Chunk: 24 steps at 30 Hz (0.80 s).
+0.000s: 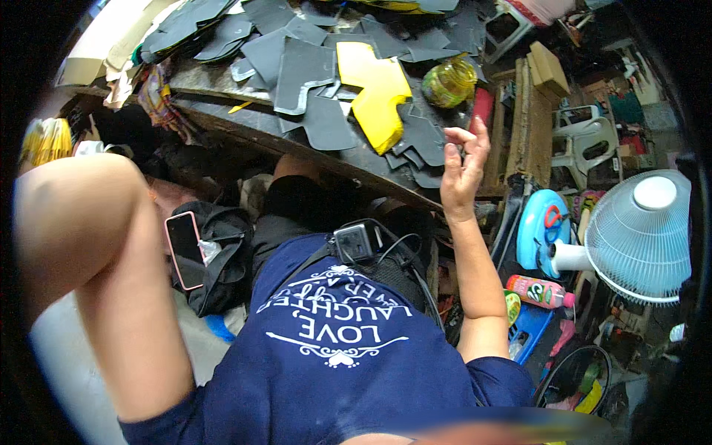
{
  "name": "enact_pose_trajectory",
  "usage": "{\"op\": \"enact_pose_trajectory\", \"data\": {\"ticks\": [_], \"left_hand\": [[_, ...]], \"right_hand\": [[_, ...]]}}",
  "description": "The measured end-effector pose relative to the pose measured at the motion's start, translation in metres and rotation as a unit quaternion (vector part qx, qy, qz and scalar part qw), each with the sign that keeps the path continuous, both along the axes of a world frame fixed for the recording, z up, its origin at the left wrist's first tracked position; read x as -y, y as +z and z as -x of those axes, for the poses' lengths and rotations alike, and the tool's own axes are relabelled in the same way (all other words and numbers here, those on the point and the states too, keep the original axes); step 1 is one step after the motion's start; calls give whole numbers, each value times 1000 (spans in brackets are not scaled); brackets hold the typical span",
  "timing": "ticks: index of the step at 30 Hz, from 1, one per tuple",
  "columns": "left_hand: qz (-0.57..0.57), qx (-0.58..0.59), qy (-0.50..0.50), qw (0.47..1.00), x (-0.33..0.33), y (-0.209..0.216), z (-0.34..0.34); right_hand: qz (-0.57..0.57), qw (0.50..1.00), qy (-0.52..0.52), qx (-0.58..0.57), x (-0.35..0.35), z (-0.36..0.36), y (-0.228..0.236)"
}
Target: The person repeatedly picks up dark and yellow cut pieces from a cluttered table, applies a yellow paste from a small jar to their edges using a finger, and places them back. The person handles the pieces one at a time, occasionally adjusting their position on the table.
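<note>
My right hand (464, 169) is raised at the right front edge of the workbench (215, 111), its fingers loosely bent and apart with nothing visible between them. Just beyond the fingertips lies a red object (482, 104), partly hidden. To the left of the hand are black cut pieces (420, 139) of flat sheet material and a bright yellow cut piece (378, 93). A glass jar (449, 81) with yellowish contents stands behind them. My left arm (111, 222) is bent sharply, the elbow towards the bench. The left hand is out of view.
More black pieces (256, 48) overlap across the bench. At the right are a fan (639, 237) with a blue base (538, 222), scissors (552, 216), a pink bottle (538, 291) and a white plastic chair (589, 141). A pink-edged phone (184, 248) rests against a black bag (222, 278).
</note>
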<state>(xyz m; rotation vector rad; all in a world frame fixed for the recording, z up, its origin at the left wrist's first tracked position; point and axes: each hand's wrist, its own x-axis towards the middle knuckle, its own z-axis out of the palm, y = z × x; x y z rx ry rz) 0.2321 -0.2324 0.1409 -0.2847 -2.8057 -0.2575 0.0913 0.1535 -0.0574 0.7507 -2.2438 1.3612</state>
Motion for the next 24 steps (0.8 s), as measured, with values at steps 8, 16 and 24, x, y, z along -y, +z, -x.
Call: {"op": "enact_pose_trajectory", "data": {"ticks": [8, 16, 24], "left_hand": [[24, 75, 12, 997, 23, -49, -24], [11, 79, 30, 996, 19, -48, -37], [6, 88, 56, 994, 21, -57, -45]], "right_hand": [[18, 999, -25, -20, 1, 1, -2], [19, 1000, -17, 5, 0, -2, -1], [10, 1000, -16, 10, 0, -2, -3]]}}
